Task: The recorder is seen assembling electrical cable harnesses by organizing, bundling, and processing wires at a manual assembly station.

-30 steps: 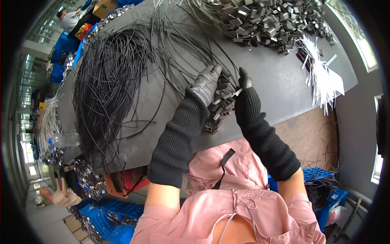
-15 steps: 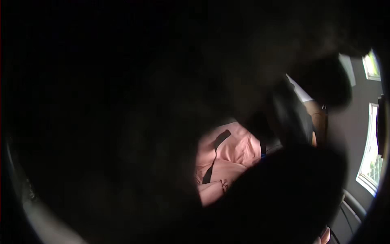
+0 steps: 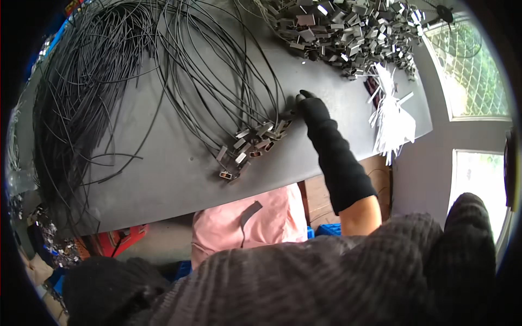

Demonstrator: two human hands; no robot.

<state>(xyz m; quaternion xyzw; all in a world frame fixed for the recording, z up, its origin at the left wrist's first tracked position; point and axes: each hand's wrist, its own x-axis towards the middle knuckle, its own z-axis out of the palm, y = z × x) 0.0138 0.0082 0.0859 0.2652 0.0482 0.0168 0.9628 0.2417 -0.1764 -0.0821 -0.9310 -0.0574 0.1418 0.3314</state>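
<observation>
Cables (image 3: pixel 187 65) slant down-right, plugs (image 3: pixel 240 143) toward pink cloth (image 3: pixel 274 220); left hand (image 3: pixel 304 282) blocks foreground, right hand (image 3: pixel 306 100) near plugs, can't tell either grip

Table (image 3: pixel 157 187): free way along the near edge, left of the middle.
Black cables (image 3: pixel 92 70) block the left end, piled metal pieces (image 3: pixel 348 35) the far edge, white strips (image 3: pixel 392 122) the right corner; between these strips and the right hand (image 3: pixel 308 100), surface is bare.

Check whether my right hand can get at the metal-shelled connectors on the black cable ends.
Probably yes: your right hand is beside the nearest of the metal-shelled connectors, with nothing visible between.
</observation>
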